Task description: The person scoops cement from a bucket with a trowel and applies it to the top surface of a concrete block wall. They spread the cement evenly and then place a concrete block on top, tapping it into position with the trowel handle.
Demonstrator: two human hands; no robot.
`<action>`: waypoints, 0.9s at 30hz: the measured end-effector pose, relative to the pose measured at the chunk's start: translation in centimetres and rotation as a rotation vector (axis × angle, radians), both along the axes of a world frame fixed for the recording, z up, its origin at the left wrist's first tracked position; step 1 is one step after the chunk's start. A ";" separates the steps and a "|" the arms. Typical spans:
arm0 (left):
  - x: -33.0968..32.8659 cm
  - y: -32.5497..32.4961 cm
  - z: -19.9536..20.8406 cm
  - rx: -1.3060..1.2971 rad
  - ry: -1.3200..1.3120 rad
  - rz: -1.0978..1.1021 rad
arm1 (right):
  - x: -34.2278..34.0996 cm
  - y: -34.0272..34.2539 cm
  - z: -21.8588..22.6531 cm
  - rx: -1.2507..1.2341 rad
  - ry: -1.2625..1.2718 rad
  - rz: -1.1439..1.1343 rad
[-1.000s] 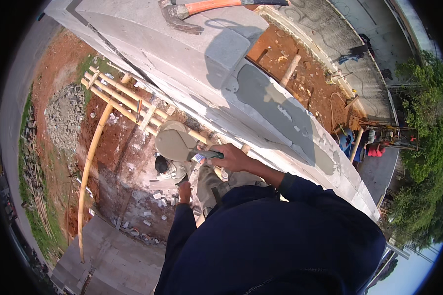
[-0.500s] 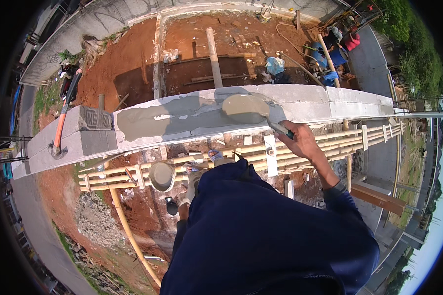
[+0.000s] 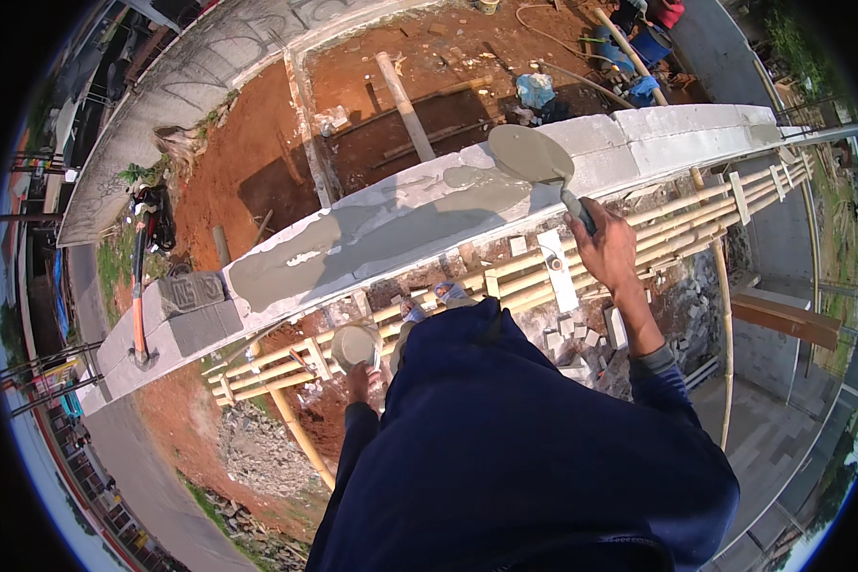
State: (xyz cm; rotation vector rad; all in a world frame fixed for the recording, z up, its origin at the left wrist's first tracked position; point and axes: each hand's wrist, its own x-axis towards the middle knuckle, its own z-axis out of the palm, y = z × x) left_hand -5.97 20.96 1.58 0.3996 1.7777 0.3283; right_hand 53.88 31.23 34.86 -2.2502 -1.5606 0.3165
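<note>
My right hand (image 3: pixel 605 246) is closed round the dark handle of a trowel (image 3: pixel 532 154). Its broad, rounded blade is coated in grey mortar and lies over the top of a pale block wall (image 3: pixel 591 148). Wet mortar (image 3: pixel 391 229) covers the wall top to the left of the blade, with a smooth, uneven edge. Down by my left side, my left hand (image 3: pixel 360 381) hangs with its fingers apart, close to a pale bucket (image 3: pixel 355 345). I see nothing in it; whether it touches the bucket I cannot tell.
A hammer-like tool with an orange handle (image 3: pixel 139 305) rests on the wall's left end, beside a loose grey block (image 3: pixel 193 294). Bamboo scaffold poles (image 3: pixel 658 234) run along the near side, below the wall. Beyond it lies red soil with a post (image 3: pixel 405 105).
The trowel and my right hand have moved right and farther along the wall top. My left hand has come up nearer the bucket. The whole view has tilted.
</note>
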 end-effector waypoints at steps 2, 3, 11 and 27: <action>-0.4 0.4 0.1 0.023 -0.043 -0.026 | -0.6 -0.3 -0.4 0.007 0.073 -0.051; -0.4 0.6 -0.2 0.000 -0.038 -0.030 | -1.0 -0.3 -0.7 0.027 0.053 -0.034; -0.9 -0.3 -2.8 0.052 -0.077 -0.250 | -8.0 2.7 -4.0 0.157 -0.031 0.139; -4.1 -4.1 -5.6 0.269 -0.010 -0.418 | -10.1 2.3 1.3 -0.119 1.238 -0.511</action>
